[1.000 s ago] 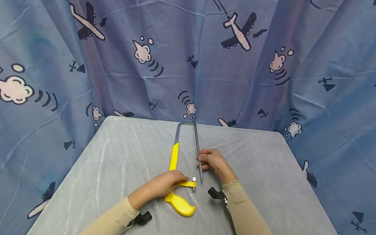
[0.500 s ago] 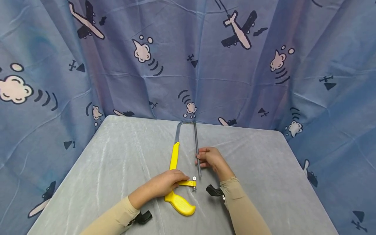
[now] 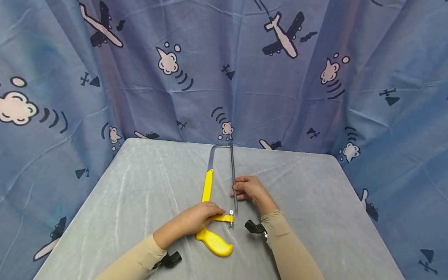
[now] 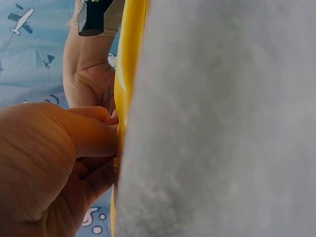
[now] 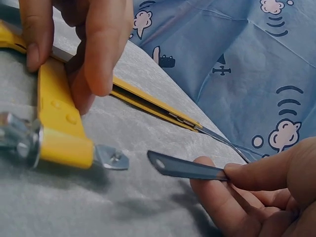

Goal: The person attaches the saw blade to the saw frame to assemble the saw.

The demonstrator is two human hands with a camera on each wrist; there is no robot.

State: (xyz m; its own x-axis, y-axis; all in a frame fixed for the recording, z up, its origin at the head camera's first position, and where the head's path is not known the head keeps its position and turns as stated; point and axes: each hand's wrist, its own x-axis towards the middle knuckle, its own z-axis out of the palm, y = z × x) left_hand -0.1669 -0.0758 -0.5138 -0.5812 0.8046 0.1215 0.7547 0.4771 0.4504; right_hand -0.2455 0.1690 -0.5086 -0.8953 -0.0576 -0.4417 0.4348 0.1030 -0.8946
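A yellow-handled hacksaw (image 3: 208,186) lies on the table, its handle (image 3: 217,244) toward me. My left hand (image 3: 197,218) grips the frame where the short yellow arm (image 5: 59,94) branches off. My right hand (image 3: 254,191) pinches the grey hacksaw blade (image 3: 233,165) between thumb and fingers. At the far end the blade meets the frame's bent metal tip (image 3: 222,146); how it is fastened there is too small to tell. In the right wrist view the blade's near end, with a hole, stands apart from the metal blade holder (image 5: 112,157) on the yellow arm.
A grey cloth-like surface covers the table (image 3: 308,217). Blue curtains (image 3: 280,85) with airplane prints hang behind and at both sides. Black wrist cameras (image 3: 254,226) sit below each hand. A metal wing nut (image 5: 15,136) sticks out from the yellow arm.
The blade's near end has swung slightly left, closer to the blade holder, with my right hand moving along with it. My left hand and the hacksaw frame have stayed in place.
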